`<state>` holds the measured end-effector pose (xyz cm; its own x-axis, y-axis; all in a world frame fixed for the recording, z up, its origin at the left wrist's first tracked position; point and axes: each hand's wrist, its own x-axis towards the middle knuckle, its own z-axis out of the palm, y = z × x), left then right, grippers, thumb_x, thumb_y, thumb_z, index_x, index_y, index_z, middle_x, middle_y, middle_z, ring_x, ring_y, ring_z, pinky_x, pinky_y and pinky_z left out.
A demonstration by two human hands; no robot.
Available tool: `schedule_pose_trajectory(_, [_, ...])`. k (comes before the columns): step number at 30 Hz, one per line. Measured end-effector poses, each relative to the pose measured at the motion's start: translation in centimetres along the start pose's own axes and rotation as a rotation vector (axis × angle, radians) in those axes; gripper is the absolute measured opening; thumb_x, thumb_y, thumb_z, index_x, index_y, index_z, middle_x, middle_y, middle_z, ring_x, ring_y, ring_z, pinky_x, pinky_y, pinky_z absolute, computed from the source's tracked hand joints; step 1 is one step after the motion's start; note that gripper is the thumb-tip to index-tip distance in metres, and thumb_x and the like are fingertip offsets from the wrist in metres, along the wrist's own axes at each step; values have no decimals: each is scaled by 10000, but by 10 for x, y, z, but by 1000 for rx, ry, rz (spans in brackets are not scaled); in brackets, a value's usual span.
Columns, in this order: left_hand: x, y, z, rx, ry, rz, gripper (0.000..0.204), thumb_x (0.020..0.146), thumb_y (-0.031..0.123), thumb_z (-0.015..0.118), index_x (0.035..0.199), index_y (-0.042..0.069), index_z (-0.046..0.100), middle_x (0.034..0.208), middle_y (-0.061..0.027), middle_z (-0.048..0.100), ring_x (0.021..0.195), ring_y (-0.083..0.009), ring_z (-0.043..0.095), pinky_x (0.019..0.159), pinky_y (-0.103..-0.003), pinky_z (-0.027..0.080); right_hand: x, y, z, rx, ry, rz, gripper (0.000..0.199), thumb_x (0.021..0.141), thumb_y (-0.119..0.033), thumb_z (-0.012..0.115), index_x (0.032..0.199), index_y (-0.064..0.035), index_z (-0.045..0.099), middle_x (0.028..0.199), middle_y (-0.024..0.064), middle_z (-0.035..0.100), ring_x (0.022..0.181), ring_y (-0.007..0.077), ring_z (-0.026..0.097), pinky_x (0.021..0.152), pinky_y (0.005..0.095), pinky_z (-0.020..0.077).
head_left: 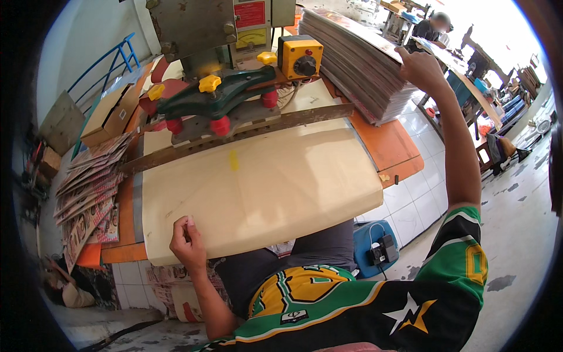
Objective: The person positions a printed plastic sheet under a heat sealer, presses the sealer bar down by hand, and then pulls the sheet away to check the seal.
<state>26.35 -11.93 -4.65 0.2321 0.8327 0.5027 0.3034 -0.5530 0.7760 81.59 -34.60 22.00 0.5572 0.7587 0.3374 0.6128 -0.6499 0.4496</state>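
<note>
- Head view: the cream paper-covered worktable [264, 182] filled the middle, with the green-armed press [217, 97] at its far edge.
- A tall stack of printed sheets [358, 58] leaned at the table's far right.
- My right hand [419, 67] reached up there, fingers pinched on the top sheet's edge.
- My left hand [187, 243] rested on the table's near edge, fingers curled together, holding nothing.

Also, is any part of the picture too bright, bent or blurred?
Head view: the far workshop at upper right is washed out by daylight; the long wooden guide bar and the pale cream work surface curve from fisheye distortion; the right hand on the tall stack of printed cardboard sheets stays fairly sharp.
</note>
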Motion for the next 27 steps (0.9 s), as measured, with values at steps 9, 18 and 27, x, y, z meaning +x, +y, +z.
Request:
schedule_pose_trajectory(9, [2,4,0,33,-5,2,154,1033,140,628,998,-4,670,655,-6,557,568,-78,512,518,-256,391,-13,44,1,-44,267,88,279,976,-135,551,1236,-168,649,874,116,732,795,312,737,674,430,587])
schedule_pose_trajectory(18, [0,3,1,60,9,11,164,1036,146,625,995,-6,669,652,-15,561,570,-88,523,521,-261,398,-114,-11,-19,59,310,91,234,978,-146,630,1199,-164,703,916,83,750,822,276,731,691,421,575])
schedule_pose_trajectory(27, [1,2,2,53,-8,22,162,1039,143,619,995,-6,665,658,-17,559,570,-82,511,518,-257,391,-164,-28,-6,265,655,58,178,926,-139,736,1102,-113,744,1068,43,773,1016,215,723,877,377,570])
